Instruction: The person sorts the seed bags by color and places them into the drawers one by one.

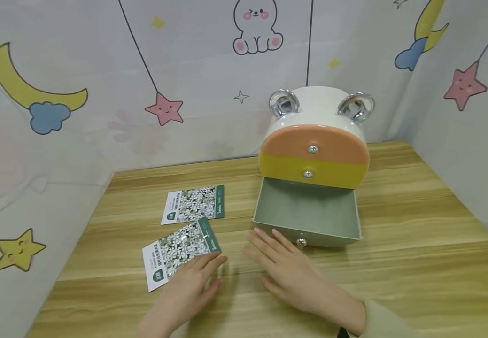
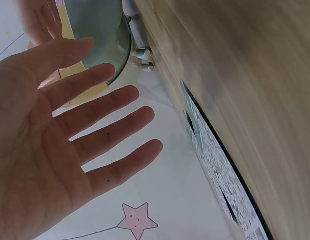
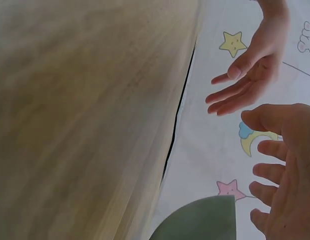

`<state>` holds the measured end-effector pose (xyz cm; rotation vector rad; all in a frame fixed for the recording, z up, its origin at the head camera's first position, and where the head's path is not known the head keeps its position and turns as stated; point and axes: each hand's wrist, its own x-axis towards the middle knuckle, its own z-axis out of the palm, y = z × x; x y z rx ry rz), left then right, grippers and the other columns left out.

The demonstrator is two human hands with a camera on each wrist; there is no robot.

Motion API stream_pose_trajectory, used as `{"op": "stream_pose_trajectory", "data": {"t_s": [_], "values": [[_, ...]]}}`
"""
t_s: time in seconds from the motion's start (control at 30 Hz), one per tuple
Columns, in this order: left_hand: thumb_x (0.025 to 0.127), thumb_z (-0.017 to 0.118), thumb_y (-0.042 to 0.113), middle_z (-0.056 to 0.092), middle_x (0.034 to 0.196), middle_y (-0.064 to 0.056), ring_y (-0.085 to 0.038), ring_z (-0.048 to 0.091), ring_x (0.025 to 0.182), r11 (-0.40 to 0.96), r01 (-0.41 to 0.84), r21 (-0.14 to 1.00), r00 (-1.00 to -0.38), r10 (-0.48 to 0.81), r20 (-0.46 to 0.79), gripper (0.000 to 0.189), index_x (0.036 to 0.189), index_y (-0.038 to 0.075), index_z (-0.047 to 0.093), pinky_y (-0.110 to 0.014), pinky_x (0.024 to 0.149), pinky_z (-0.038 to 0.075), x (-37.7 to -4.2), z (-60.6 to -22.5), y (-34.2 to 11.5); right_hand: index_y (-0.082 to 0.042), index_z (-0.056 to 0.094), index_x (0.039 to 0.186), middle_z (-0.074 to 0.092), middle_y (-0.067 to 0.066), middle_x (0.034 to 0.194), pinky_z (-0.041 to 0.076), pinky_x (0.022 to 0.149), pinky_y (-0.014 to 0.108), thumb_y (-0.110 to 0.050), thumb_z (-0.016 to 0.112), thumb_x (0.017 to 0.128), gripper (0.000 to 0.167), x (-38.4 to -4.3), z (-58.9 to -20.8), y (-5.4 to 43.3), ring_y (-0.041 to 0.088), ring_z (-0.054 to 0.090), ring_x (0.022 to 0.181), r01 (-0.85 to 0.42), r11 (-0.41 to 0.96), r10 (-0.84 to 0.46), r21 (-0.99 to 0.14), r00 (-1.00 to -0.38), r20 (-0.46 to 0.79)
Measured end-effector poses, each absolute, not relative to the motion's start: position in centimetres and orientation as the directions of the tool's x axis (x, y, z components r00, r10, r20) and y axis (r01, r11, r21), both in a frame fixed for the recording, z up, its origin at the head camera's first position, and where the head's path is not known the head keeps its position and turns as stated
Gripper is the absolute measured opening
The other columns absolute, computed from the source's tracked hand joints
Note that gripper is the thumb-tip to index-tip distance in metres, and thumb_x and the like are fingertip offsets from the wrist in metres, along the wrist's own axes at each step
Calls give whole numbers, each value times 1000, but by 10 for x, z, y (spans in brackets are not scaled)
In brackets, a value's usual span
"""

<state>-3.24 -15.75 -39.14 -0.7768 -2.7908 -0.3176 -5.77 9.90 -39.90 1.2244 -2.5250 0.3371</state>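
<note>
My left hand (image 1: 188, 284), fingers spread and holding nothing, hovers over the lower right part of the nearer flower seed packet (image 1: 180, 249). A second flower seed packet (image 1: 197, 205), also printed with white blossoms, lies flat just behind it. To the right, my right hand (image 1: 286, 267) has its fingers extended and nothing in them, its fingertips overlapping the front left of the green drawer (image 1: 307, 206) in the head view. That drawer is pulled out of a small animal-shaped cabinet (image 1: 320, 105) and shows a bare inside. In the left wrist view, the left hand's palm (image 2: 39, 165) is plainly empty.
Above the green drawer, the cabinet's orange drawer (image 1: 290, 141) and yellow drawer (image 1: 332, 171) are closed, each with a silver knob. All stands on a wood-grain table (image 1: 417, 263). A white cloth backdrop (image 1: 210, 56) with cartoon stars and moons rises behind and at both sides.
</note>
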Motion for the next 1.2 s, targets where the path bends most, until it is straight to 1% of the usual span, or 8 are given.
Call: {"op": "stream_pose_trajectory", "data": {"t_s": [0.17,0.27,0.5,0.77,0.9,1.03,1.2], "values": [[81,75,22,65,124,-8,-27,62,113,865,469,179,-873,423,244,47,125,13,63,-47,92,53,-33,-392,-166,-19,32,150,26,1,160,25,120,44,-30,68,85,75,-60,-401,88,21,27,148,-805,592,-749,-39,-568,342],[80,75,22,65,124,-10,-29,62,114,877,444,181,-886,401,231,46,124,14,62,-49,91,53,-33,-392,-170,-20,36,148,30,1,158,25,120,44,-33,68,86,72,-61,-402,82,22,28,147,-809,587,-761,-31,-564,320],[78,76,22,62,128,-11,-32,61,115,889,419,185,-901,382,206,49,125,17,62,-52,93,51,-35,-393,-181,-20,34,149,33,2,157,25,120,45,-37,65,88,71,-68,-405,68,22,30,146,-822,569,-786,-30,-554,274],[78,77,22,61,128,-15,-35,60,114,908,376,184,-921,346,177,51,126,11,61,-53,89,52,-36,-392,-191,-20,34,150,33,4,157,26,119,46,-43,62,90,70,-76,-405,53,23,29,146,-829,558,-810,-9,-547,212],[78,77,23,61,127,-17,-36,60,114,915,360,183,-930,334,156,53,127,9,61,-54,88,52,-37,-394,-197,-21,32,150,28,3,159,22,121,46,-45,60,90,71,-80,-404,46,22,27,147,-832,555,-821,-5,-549,158],[78,77,24,60,127,-18,-38,59,114,923,340,179,-938,318,141,53,126,7,61,-56,87,52,-38,-395,-200,-21,31,151,27,2,159,20,121,46,-45,59,91,70,-83,-405,38,22,25,148,-841,541,-835,1,-537,120],[79,76,26,58,130,-21,-41,56,117,935,312,168,-949,298,105,56,128,6,59,-58,87,52,-40,-396,-204,-23,31,151,29,1,159,23,121,46,-45,57,93,67,-87,-405,26,21,24,149,-859,513,-856,12,-510,90]]}}
